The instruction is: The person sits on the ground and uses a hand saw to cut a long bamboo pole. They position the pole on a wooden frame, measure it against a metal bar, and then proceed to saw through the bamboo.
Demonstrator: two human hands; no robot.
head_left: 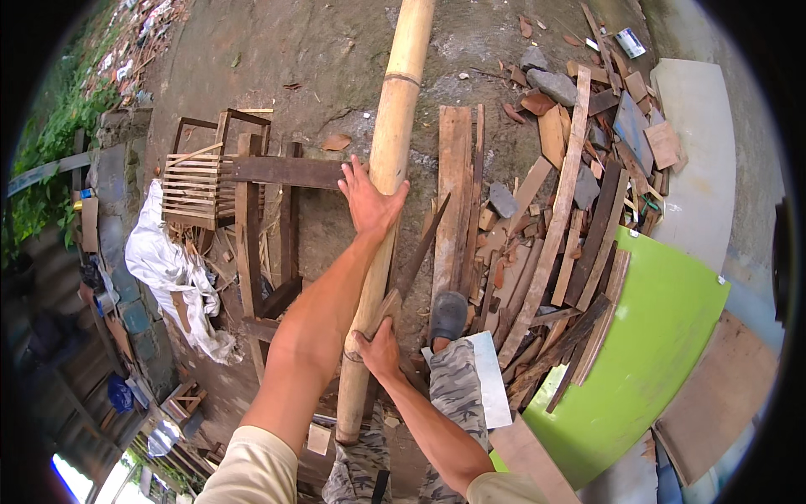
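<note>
A long pale bamboo pole runs from the top of the head view down between my legs. My left hand lies on it with fingers spread and thumb out to the right, palm against the pole. Lower down, my right hand is closed around the wooden handle of a handsaw, right beside the bamboo. Its dark, tapering blade points away from me, to the right of the pole. Beneath the pole, near my left hand, is a dark wooden frame; their contact is hidden.
A slatted wooden piece and white sacking lie at left. Planks, offcuts and stones litter the right side, beside a lime-green panel. My shoe stands near the planks; a low wall edges the left.
</note>
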